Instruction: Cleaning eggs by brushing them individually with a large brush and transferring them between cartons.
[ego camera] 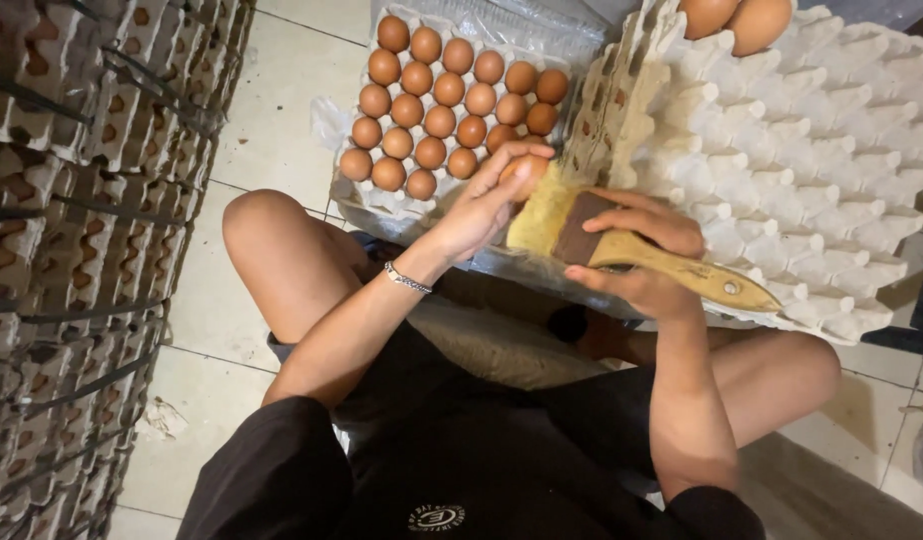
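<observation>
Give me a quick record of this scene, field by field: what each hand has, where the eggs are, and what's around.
left hand: left hand holds a brown egg at its fingertips
right hand: right hand grips a wide brush by its wooden handle
contact: bristles lie against the egg
filled tray: tray of brown eggs on the floor ahead
empty trays: white stack at right, two eggs on top
left side: tied tray bundles
posture: seated, knees apart, on tiled floor
</observation>
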